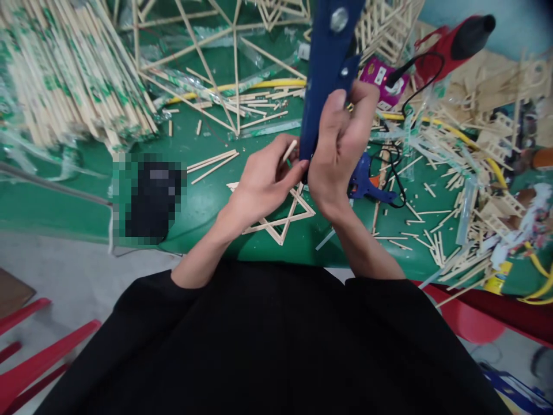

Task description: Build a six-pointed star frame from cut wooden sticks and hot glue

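Observation:
My left hand [263, 187] is closed on a thin wooden stick [290, 151], whose pale end sticks up between thumb and fingers. Beside it, my right hand [341, 138] wraps round a long dark-blue tool [328, 63] with bolts, held upright; its lower end meets the left fingertips. What lies between its jaws is hidden. Under both hands a star-shaped frame [280, 222] of wooden sticks lies flat on the green table [207, 213], partly covered. A blue glue gun [367, 187] with an orange trigger rests just right of my right wrist.
Bundled wooden sticks [64, 75] in plastic lie at left, near a blurred dark object [151, 199]. Stick frames [235, 63] stand behind. A purple power strip [384, 83], red heat-gun-like tool [453, 46], yellow cable [466, 141] and scattered stick pieces [438, 248] fill the right.

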A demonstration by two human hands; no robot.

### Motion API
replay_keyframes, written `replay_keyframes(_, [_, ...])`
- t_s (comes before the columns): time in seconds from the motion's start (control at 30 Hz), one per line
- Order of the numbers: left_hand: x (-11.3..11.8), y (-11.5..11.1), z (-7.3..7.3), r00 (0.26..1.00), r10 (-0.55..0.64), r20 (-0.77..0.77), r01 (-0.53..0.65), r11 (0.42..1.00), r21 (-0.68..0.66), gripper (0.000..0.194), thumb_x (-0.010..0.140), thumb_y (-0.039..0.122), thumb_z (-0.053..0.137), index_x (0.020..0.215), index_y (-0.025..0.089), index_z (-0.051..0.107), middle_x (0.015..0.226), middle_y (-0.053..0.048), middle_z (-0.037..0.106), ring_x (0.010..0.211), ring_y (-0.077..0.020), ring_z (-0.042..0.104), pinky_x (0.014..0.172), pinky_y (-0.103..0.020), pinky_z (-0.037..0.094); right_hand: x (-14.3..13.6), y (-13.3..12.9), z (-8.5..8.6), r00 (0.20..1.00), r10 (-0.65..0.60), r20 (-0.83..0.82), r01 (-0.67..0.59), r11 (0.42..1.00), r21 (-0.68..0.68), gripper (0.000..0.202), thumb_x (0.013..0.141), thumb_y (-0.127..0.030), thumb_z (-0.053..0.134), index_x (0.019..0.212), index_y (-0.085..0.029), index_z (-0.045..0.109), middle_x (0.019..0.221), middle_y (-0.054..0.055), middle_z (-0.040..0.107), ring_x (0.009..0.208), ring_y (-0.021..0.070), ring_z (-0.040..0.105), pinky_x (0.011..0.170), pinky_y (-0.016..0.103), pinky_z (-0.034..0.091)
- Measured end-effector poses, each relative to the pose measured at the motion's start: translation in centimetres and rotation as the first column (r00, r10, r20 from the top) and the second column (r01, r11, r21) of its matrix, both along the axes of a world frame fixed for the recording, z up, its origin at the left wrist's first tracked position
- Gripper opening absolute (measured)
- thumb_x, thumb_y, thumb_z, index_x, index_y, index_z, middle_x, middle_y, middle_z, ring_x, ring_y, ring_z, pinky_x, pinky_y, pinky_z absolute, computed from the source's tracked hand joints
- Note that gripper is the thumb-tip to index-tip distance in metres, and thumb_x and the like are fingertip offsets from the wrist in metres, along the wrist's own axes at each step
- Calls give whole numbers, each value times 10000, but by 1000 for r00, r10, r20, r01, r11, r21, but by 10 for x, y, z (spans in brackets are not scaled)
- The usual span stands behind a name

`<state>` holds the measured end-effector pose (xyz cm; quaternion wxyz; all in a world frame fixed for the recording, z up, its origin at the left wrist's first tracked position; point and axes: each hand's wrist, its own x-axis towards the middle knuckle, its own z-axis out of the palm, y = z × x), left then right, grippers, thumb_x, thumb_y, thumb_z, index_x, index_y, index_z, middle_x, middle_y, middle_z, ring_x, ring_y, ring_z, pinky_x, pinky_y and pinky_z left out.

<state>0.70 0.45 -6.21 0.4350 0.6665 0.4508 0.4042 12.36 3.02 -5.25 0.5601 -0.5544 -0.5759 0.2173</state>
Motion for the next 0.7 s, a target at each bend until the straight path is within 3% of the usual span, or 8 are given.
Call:
replay_keyframes(0.1, [4,-6,4,997,12,-76,-8,999,49,166,958,277,597,1112,238,546,817,29,590,614,-84,565,557,-209,463,-1,0,-5,975,-166,147,162,986,41,467,997,-690,134,971,-288,369,863,46,551,860,216,624,808,369,520])
replay_keyframes(0.17, [5,-8,2,994,-4,-106,7,1000,29,291,948,244,588,1225,254,500,775,43,579,581,-82,550,539,-202,449,0,0,-4,946,-191,260,191,981,27,456,999,-664,89,970,-297,359,893,61,576,894,230,651,809,376,526])
replay_keyframes(0.27, [-6,-8,-2,986,81,-149,-77,997,32,412,940,227,571,1331,261,446,802,33,598,595,-85,547,541,-200,440,9,1,-5,958,-68,278,83,996,-43,455,997,-678,125,1024,-296,370,940,68,639,822,220,674,725,365,519])
replay_keyframes(0.33, [-21,-8,-2,961,208,-184,-193,977,96,364,944,246,567,1302,261,499,873,13,618,633,-85,539,562,-203,435,21,1,-10,970,17,241,0,998,-70,492,990,-707,146,1048,-280,385,893,54,655,673,190,632,635,355,487])
replay_keyframes(0.5, [-56,-9,5,953,97,-286,-52,986,160,299,981,386,556,1231,237,624,744,23,531,536,-74,386,502,-214,349,48,-2,-26,954,174,243,-134,976,-172,450,1006,-685,272,1021,-279,464,561,-81,441,450,142,441,502,309,367])
replay_keyframes(0.6, [-61,-11,7,955,57,-292,-31,995,93,320,992,421,537,1219,222,645,683,26,512,514,-81,370,491,-224,345,54,-3,-27,953,187,239,-145,972,-186,432,1003,-676,324,1039,-280,494,526,-91,429,441,137,430,501,307,353])
replay_keyframes(0.7, [-64,-11,9,942,66,-329,-40,996,84,320,1025,411,465,1177,221,672,785,-8,602,570,-99,451,537,-244,388,63,3,-25,935,213,284,-157,966,-206,452,1005,-675,314,1055,-273,515,535,-71,450,459,147,437,520,323,358])
